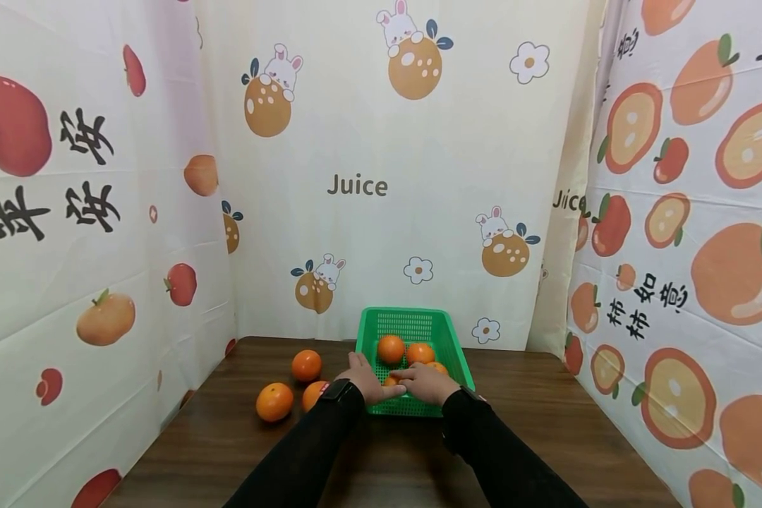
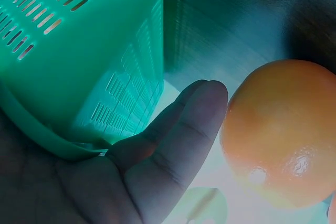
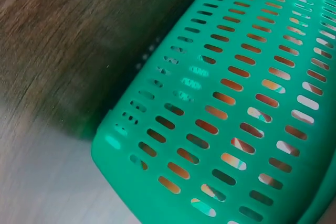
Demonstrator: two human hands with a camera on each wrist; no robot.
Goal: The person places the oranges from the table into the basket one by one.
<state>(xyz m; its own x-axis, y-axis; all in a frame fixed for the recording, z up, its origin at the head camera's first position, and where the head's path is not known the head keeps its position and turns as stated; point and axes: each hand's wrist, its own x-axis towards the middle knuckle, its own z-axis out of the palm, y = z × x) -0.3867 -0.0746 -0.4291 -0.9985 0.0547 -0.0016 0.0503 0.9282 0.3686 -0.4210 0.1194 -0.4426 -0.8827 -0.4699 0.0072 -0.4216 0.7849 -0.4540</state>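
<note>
A green plastic basket (image 1: pixel 456 346) with slotted walls stands on the table, holding several oranges, among them one orange (image 1: pixel 390 349) at its back left. My left hand (image 1: pixel 366 377) lies at the basket's front left rim, thumb pointing right across it. In the left wrist view, straight fingers (image 2: pixel 184 140) reach down outside the basket wall (image 2: pixel 68 82), close beside a loose orange (image 2: pixel 286 135). My right hand (image 1: pixel 428 384) reaches over the front of the basket, fingers pointing left, fingertips by a partly hidden orange (image 1: pixel 391 381). Slotted basket wall (image 3: pixel 220 98) fills most of the right wrist view.
Left of the basket, on the dark wooden table (image 1: pixel 533 423), sit three loose oranges: a back one (image 1: pixel 306 365), a front one (image 1: pixel 274 402) and one (image 1: pixel 313 395) partly covered by the left wrist. Fruit-printed cloth (image 1: pixel 355 233) hangs behind and on both sides.
</note>
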